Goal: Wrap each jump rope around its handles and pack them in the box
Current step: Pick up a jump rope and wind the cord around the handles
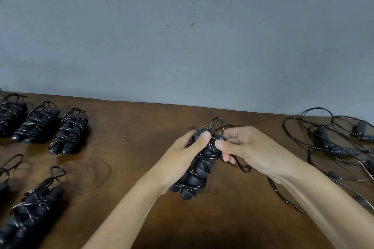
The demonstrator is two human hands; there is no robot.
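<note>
Okay, I see my left hand [183,154] gripping the black jump rope handles [197,168] above the wooden table [141,127], cord crisscrossed around them. Right hand [245,148] pinches the cord [239,164] near the handle tops. Wrapped bundles [68,130] lie left, loose ropes [332,143] right.

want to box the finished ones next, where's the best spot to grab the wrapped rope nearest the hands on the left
Grip that wrapped bundle across its middle, coming down from above. It lies flat on the table, two handles side by side bound by crossing cord, so the waist is probably firmest. Avoid the loose loop at its far end.
</note>
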